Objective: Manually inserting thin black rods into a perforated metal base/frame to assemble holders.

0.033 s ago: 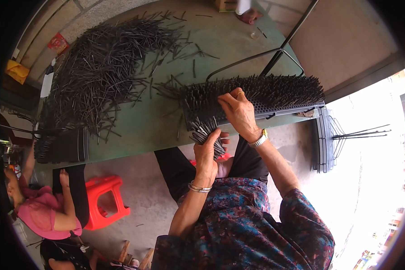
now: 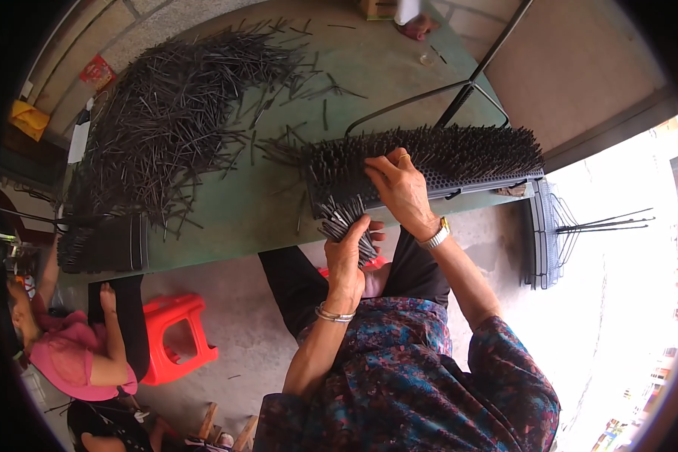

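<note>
My left hand (image 2: 345, 252) is closed round a bundle of thin dark sticks (image 2: 342, 217), their ends fanning out just in front of a perforated rack (image 2: 444, 192). Many similar sticks stand upright in the rack's holes, thickest along its far side. Bare holes show along the near edge. Above the rack's left half, my right hand (image 2: 401, 188) has its thumb and fingers pinched together among the standing sticks. Whatever lies between those fingertips is too small to make out.
A large heap of loose dark sticks (image 2: 166, 113) covers the left of the green table (image 2: 233, 218). Behind the rack rises a black metal frame (image 2: 459, 98). At the left, a person in pink (image 2: 75, 354) sits by another rack (image 2: 105, 245) and a red stool (image 2: 177, 339).
</note>
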Demonstrator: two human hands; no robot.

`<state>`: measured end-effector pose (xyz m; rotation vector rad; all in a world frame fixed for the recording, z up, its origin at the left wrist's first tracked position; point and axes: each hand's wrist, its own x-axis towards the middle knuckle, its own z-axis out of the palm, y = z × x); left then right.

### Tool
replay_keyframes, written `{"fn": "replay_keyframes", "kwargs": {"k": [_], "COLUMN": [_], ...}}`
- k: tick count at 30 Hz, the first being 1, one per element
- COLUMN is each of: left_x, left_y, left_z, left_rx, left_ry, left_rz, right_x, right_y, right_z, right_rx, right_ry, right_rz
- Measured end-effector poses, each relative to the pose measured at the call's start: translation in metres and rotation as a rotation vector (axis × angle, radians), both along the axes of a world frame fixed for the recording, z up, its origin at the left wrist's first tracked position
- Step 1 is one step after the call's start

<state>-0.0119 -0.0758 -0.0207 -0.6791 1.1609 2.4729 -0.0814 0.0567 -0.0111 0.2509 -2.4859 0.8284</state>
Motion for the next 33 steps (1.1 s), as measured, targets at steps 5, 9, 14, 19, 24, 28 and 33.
{"fn": "replay_keyframes", "kwargs": {"k": [5, 9, 14, 19, 24, 28, 33], "left_x": [0.003, 0.005, 0.003, 0.002, 0.002, 0.002, 0.005], "left_y": [0.0, 0.002, 0.002, 0.002, 0.001, 0.008, 0.008], "left_z": [0.008, 0.015, 0.014, 0.007, 0.003, 0.006, 0.006], "left_rx": [-0.06, -0.022, 0.013, 0.041, 0.186, 0.254, 0.261], "left_ry": [0.049, 0.08, 0.017, -0.007, -0.044, -0.065, -0.07], "left_rz": [-0.011, -0.029, -0.04, -0.014, 0.0, -0.004, -0.029], "right_x": [0.015, 0.018, 0.017, 0.015, 0.001, -0.006, -0.01], "right_y": [0.008, 0.016, 0.021, 0.023, 0.027, 0.022, 0.023], "right_z": [0.032, 0.037, 0.049, 0.055, 0.061, 0.04, 0.025], "right_rx": [-0.253, -0.441, -0.495, -0.456, -0.273, -0.236, -0.189], "right_ry": [-0.404, -0.76, -0.838, -0.738, -0.25, -0.14, -0.085], "right_rz": [0.232, 0.361, 0.383, 0.324, 0.15, 0.148, 0.128]}}
